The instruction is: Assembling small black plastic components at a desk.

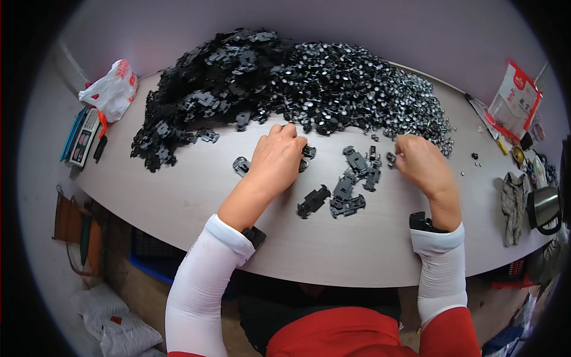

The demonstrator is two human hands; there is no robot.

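My left hand [276,157] lies palm down on the grey table [196,196], its fingers curled over a small black plastic part [308,152] at the near edge of a big heap. My right hand [421,162] is closed, its fingertips pinching a tiny dark piece [391,158]. Between my hands lies a small cluster of black flat plastic parts [348,187]. One more black part [240,165] sits just left of my left hand. Behind them a large pile of black parts [208,89] merges into a pile of small shiny-topped pieces [357,83].
A white plastic bag [110,90] and a calculator [83,138] lie at the table's left end. At the right end are a red and white packet [518,95], a grey rag [511,205] and a metal kettle [544,208]. White sacks [116,327] sit on the floor.
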